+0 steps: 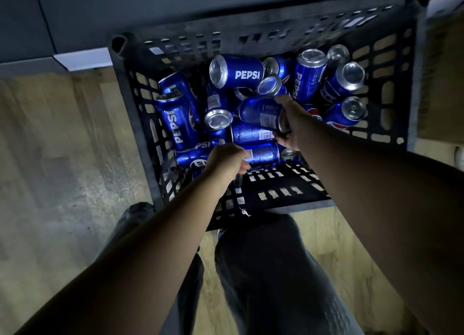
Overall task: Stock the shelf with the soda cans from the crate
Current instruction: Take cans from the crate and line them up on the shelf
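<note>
A black plastic crate [276,194] stands on the floor, filled with several blue Pepsi cans [238,71] lying at all angles. My right hand [292,123] grips one blue can [261,113] near the middle of the pile, fingers wrapped round its end. Over the near side of the crate, my left hand [226,161] reaches down with curled fingers against another can [261,154]; whether it grips that can is hidden by the back of the hand. No shelf surface with cans shows here.
The crate sits on a wooden floor [62,146]. A dark cabinet or shelf base [100,13] runs along the top. A cardboard-coloured box [442,83] stands right of the crate. My legs in dark trousers [271,272] are just below it.
</note>
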### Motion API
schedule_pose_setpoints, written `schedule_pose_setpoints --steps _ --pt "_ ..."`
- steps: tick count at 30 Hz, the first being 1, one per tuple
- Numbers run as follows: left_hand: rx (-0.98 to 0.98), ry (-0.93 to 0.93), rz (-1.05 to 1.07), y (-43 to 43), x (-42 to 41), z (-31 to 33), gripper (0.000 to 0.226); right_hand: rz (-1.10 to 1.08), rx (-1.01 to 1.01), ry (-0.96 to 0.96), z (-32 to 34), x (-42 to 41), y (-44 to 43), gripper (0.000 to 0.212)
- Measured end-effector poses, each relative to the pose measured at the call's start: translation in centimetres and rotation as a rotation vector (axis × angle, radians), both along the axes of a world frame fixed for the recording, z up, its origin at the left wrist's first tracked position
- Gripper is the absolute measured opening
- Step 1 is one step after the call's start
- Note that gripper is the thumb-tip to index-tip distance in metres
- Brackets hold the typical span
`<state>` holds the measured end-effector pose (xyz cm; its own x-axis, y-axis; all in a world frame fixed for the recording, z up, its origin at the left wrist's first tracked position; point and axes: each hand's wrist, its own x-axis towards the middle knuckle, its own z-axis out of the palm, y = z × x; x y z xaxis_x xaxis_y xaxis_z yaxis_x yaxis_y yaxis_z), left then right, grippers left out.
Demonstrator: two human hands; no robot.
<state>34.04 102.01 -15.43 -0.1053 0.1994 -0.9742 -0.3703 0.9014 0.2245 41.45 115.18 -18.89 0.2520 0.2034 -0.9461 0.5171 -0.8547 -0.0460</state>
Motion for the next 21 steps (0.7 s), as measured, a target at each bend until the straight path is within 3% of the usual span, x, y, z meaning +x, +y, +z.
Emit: schedule_pose_setpoints --steps 13,17,21 --pt "-0.058 -0.056 0.300 0.4 -0.5 9.9 0.027 0.041 0.054 -0.009 12.1 1.1 0.2 0.039" --pt "-0.014 -0.106 0.390 0.9 -0.3 15.0 0.031 0.229 0.136 0.071 18.1 0.5 -0.9 0.028" --pt "0.024 -0.150 0.441 0.4 -1.0 20.1 0.023 0.712 0.340 0.036 24.1 0.3 -1.5 0.043"
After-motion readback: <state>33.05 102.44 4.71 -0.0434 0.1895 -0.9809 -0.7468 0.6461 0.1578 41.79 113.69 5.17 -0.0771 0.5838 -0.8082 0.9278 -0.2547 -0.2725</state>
